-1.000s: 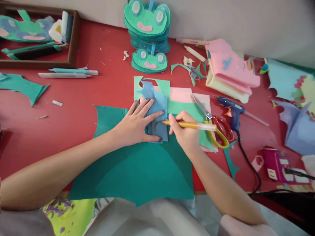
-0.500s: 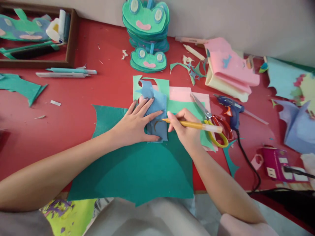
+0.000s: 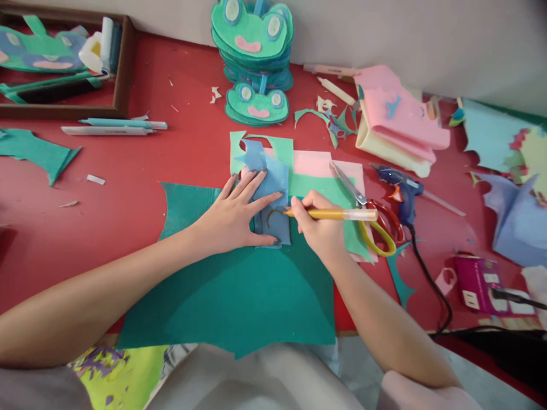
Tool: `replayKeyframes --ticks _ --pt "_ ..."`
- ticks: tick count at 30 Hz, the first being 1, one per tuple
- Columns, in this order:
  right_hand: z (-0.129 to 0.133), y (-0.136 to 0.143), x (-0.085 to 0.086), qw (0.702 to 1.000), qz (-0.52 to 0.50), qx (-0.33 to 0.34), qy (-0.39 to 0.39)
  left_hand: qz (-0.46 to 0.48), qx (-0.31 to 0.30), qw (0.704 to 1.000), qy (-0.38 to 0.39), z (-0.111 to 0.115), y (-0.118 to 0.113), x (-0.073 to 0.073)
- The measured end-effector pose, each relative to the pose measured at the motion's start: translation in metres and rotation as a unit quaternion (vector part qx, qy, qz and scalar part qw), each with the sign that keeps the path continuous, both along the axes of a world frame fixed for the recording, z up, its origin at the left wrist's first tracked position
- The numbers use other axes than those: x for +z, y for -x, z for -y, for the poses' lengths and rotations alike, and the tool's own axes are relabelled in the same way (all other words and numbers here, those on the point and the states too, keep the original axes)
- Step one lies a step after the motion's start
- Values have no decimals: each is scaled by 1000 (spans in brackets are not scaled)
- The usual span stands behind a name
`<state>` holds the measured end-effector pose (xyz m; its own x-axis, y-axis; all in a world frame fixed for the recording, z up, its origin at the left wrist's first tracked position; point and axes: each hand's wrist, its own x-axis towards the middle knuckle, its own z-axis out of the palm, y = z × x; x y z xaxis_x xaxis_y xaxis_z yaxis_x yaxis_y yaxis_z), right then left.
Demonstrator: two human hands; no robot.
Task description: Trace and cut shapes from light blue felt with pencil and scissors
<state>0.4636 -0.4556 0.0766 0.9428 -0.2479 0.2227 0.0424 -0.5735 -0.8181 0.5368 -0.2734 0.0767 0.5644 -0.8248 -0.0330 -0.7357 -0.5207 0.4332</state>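
My left hand lies flat with spread fingers, pressing on a piece of blue felt. In my right hand is a yellow pen, pinched near its tip. The tip touches the blue felt, where a dark curved line shows between the left thumb and forefinger. Under the blue piece lie a large dark green felt sheet, a light green piece and a pink piece. Scissors with red and yellow handles rest just right of my right hand.
A stack of green frog faces stands at the back, with a smaller frog face in front. A blue glue gun with a cord and a purple box lie right. At the left are a brown tray and pens.
The pen tip has moved slightly right and down on the blue felt, lengthening the curved line. The pen has swung more level. My left hand stays in place.
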Motion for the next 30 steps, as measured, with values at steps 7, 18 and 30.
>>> replayKeyframes --ticks 7,18,30 --pt "-1 0 0 1000 6 0 1 3 -1 1000 2 0 0 -1" --pt "0 -1 -2 1000 17 1 -21 6 -1 1000 5 0 0 -1" --pt "-1 0 -4 999 14 11 -43 6 -2 1000 -2 0 0 -1"
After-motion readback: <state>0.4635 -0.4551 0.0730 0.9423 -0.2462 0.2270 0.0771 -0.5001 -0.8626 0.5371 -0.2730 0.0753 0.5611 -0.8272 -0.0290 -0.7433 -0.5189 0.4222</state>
